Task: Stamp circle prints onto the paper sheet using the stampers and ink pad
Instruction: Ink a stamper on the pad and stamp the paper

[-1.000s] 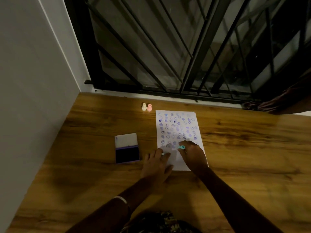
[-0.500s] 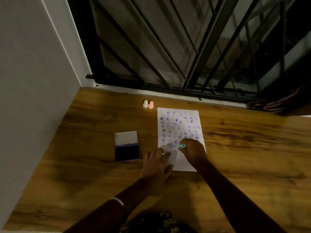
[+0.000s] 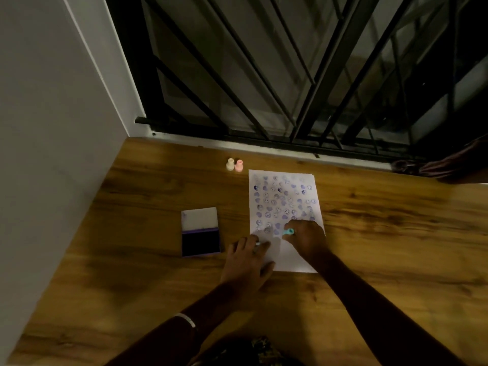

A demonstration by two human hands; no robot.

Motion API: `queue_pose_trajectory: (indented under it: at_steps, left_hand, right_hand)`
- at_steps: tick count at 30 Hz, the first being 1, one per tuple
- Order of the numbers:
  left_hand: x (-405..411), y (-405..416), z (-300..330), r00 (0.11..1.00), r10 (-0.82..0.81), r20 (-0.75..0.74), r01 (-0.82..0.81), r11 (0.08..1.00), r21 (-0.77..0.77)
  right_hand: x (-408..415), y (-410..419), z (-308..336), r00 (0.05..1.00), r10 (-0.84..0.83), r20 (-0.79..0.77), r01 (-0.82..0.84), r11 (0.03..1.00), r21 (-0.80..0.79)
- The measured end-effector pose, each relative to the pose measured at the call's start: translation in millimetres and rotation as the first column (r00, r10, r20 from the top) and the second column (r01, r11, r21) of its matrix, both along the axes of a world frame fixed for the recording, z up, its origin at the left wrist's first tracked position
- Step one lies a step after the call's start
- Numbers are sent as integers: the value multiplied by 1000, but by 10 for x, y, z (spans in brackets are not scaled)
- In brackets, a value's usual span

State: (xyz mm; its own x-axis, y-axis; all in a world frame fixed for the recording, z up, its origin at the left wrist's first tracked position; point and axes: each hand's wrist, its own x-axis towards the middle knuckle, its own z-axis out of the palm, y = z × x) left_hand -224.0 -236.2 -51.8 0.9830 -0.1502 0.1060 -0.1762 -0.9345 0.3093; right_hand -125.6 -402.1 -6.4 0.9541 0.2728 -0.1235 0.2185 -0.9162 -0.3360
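Right hand point(image 3: 307, 240) pinching small teal stamper point(image 3: 288, 231) on white stamped paper sheet point(image 3: 286, 207), left hand point(image 3: 247, 262) flat, fingers spread, on sheet's corner, open purple ink pad point(image 3: 200, 232) beside

Right hand point(image 3: 307, 237) edged slightly rightward — teal stamper point(image 3: 288, 231) too.

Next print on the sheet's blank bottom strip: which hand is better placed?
Right. The right hand already grips the teal stamper over the paper sheet, just above the unprinted strip. The left hand lies flat on the sheet's near-left corner, pinning it, with no stamper seen.
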Motion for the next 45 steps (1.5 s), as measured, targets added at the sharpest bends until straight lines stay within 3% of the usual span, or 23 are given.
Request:
queue_pose_trajectory:
  at_steps: [7, 12, 14, 16, 18, 19, 22, 24, 27, 30, 37, 45]
  left_hand:
    - [9, -9, 76, 996, 14, -93, -11, 1000, 29]
    - [17, -16, 105, 988, 47, -146, -47, 999, 2]
    - [24, -7, 159, 987, 63, -151, -77, 993, -86]
    - [-4, 15, 241, 985, 111, -133, -149, 932, -331]
    - [-27, 56, 319, 958, 170, -230, -279, 735, -618]
    - [-15, 80, 365, 919, 182, -350, -388, 577, -719]
    - [63, 188, 453, 709, 127, -693, -703, 62, -708]
    - [84, 270, 490, 653, 38, -756, -748, -123, -652]
    - [68, 362, 515, 668, -46, -743, -726, -261, -636]
    - [47, 410, 550, 667, -61, -742, -716, -325, -617]
    - [64, 495, 571, 658, -69, -750, -722, -343, -601]
    - [138, 641, 611, 643, -5, -766, -741, -257, -620]
  right_hand:
    - [-110, -1, 158, 1000, -4, 22, 3, 998, 69]
    - [-250, -11, 327, 991, -1, 135, -21, 986, 168]
    - [-333, 25, 346, 989, 20, 144, -48, 981, 190]
    - [-401, 79, 345, 992, 39, 121, -66, 971, 229]
    - [-451, 148, 333, 990, 47, 130, -79, 963, 258]
    - [-474, 194, 329, 989, 48, 141, -85, 958, 273]
    - [-539, 376, 326, 982, 80, 171, -130, 945, 299]
    - [-571, 505, 327, 977, 127, 170, -177, 931, 319]
    - [-614, 672, 335, 968, 209, 140, -245, 912, 329]
    - [-643, 802, 329, 957, 244, 156, -281, 914, 293]
    - [-643, 964, 276, 948, 275, 159, -306, 924, 228]
    - [-614, 1120, 256, 942, 274, 194, -313, 924, 218]
